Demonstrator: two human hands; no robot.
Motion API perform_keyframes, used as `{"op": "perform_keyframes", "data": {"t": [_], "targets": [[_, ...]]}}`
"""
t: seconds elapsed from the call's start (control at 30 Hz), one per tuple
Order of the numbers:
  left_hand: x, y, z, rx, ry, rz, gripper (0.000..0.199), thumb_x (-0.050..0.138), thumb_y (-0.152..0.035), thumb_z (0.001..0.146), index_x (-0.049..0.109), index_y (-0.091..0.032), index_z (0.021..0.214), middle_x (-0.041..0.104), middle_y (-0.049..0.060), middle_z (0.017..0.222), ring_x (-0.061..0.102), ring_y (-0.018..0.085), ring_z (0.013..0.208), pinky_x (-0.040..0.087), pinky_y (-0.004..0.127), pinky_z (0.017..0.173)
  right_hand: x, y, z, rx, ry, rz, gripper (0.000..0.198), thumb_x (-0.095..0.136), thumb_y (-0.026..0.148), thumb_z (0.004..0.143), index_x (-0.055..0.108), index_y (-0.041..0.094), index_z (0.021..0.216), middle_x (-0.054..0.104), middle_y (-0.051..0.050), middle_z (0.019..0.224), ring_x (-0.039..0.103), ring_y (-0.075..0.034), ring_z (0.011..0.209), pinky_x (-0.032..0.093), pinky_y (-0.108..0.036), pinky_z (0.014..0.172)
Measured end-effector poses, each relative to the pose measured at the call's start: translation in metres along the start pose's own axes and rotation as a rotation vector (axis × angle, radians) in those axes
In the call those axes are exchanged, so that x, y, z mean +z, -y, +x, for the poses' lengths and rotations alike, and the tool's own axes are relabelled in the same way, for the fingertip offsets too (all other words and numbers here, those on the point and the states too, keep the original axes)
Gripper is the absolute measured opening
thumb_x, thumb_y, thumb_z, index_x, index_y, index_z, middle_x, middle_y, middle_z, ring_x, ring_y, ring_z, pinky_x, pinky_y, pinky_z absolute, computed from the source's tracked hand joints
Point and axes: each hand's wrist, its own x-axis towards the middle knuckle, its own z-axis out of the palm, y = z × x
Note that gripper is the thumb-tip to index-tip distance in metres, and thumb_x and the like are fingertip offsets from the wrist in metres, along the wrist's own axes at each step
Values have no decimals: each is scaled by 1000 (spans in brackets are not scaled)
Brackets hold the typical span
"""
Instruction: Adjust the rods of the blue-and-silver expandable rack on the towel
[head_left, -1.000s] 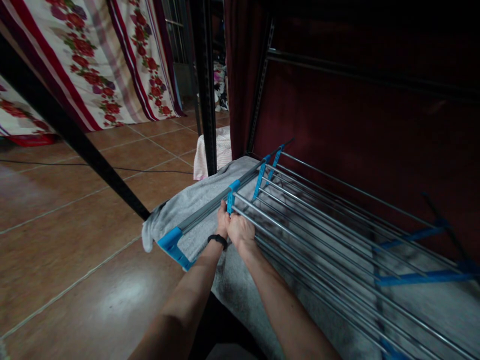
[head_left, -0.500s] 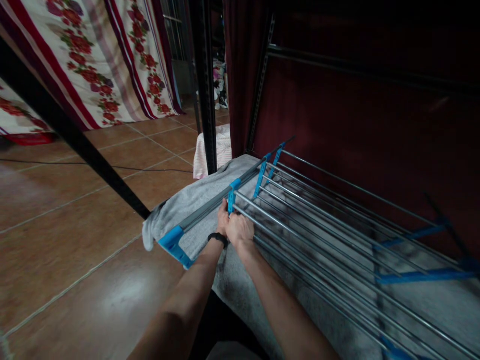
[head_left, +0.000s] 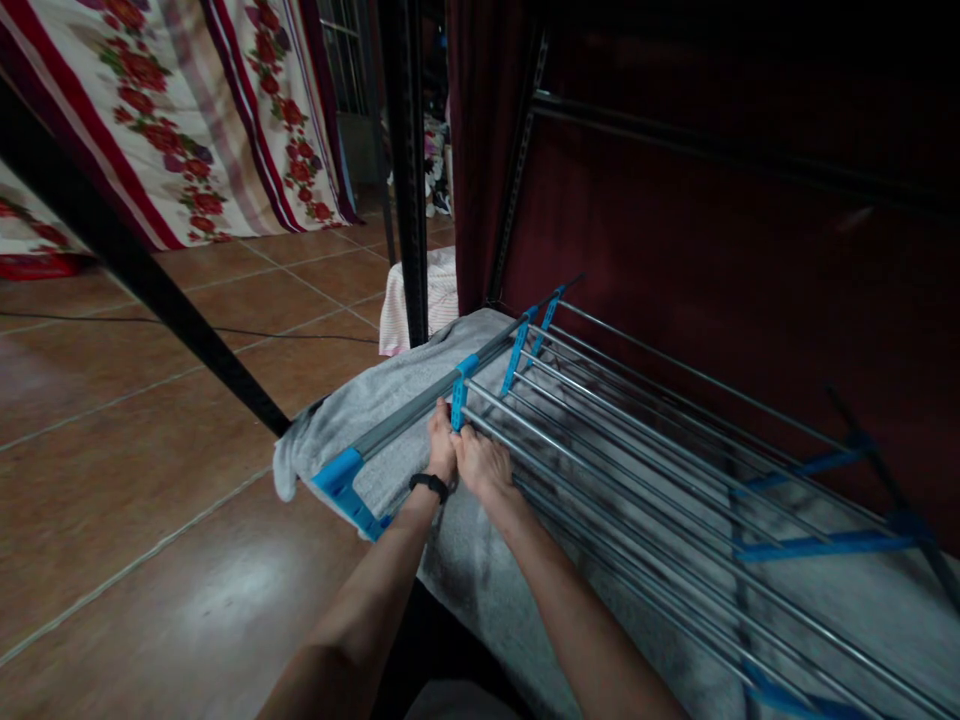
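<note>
A metal clothes drying rack [head_left: 637,450] with thin silver rods and blue plastic joints lies flat before me. A grey towel [head_left: 375,410] is spread under its rods and hangs over its left end. Both my hands meet at a blue clip [head_left: 459,395] on the rack's end bar. My left hand [head_left: 441,448], with a black band on the wrist, pinches at the bar beside the clip. My right hand [head_left: 480,460] is closed on the rods right next to it. What the fingertips hold is hidden.
A slanted black pole [head_left: 135,270] and an upright black post [head_left: 409,170] stand left of the rack. A floral sheet [head_left: 172,110] hangs at the back left over a brown tiled floor [head_left: 135,470]. A pink striped cloth [head_left: 397,310] sits behind the post. Dark red fabric [head_left: 712,250] backs the rack.
Both hands have stayed at the blue clip. The view has shifted slightly, and the rack's left end with the towel sits a little lower left.
</note>
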Motion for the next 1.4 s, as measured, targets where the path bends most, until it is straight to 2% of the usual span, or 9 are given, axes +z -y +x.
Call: {"op": "perform_keyframes", "data": {"t": [0.1,0.2,0.3,0.43,0.67,0.9,1.07,1.27,1.4], "targets": [[-10,6,-9,172,-34,258,35,37,-42,105,62,-21,91,62,4,87,60,19,86,50,34,88,1,-3,1,-32,10,-6,37,32,40,112,63,24,123,75,-7,123,71,-18,107,50,-29,88],[-20,11,-22,304,-7,529,31,45,-30,98,63,-19,120,66,12,117,61,26,113,48,42,104,3,-5,3,-37,12,-22,37,32,40,112,63,24,124,74,-7,124,71,-18,107,50,-30,88],[-27,16,-37,371,59,780,48,48,-23,93,57,-14,139,59,21,140,54,33,131,41,52,113,5,-8,4,-64,1,-29,37,31,39,112,64,23,122,73,-6,124,70,-18,108,49,-29,89],[-31,23,-56,409,132,1040,54,37,-21,98,49,-7,148,50,28,154,45,39,144,34,58,118,8,-12,3,-95,-13,-44,36,33,39,112,64,23,122,73,-7,124,68,-18,110,49,-28,90],[-40,28,-68,445,225,1302,59,30,-20,100,42,-2,155,45,29,159,42,38,149,36,55,119,22,-13,2,-110,18,-97,39,31,37,112,65,21,123,73,-9,124,68,-20,110,48,-31,95],[-41,32,-69,472,240,1387,61,28,-18,99,38,-4,158,43,27,161,41,38,150,35,56,119,34,-20,2,-98,16,-104,38,31,38,111,64,22,122,72,-10,125,68,-21,111,47,-33,96],[-45,30,-75,506,277,1405,58,29,-19,99,45,0,152,46,30,158,42,40,149,34,56,119,39,-26,-8,-123,14,-149,39,27,24,110,63,19,125,70,-13,125,65,-22,112,46,-35,99],[-47,30,-81,550,283,1431,56,35,-25,100,52,2,146,50,31,154,48,42,143,36,54,117,41,-41,-27,-123,-79,-144,41,32,24,109,57,18,140,69,-14,127,61,-25,116,43,-37,102],[-46,30,-81,610,237,1493,56,38,-27,100,51,3,146,54,29,151,51,40,140,39,52,114,48,-57,-51,-178,-255,-134,44,40,17,105,54,17,146,63,-17,140,57,-28,124,43,-42,103]]}}
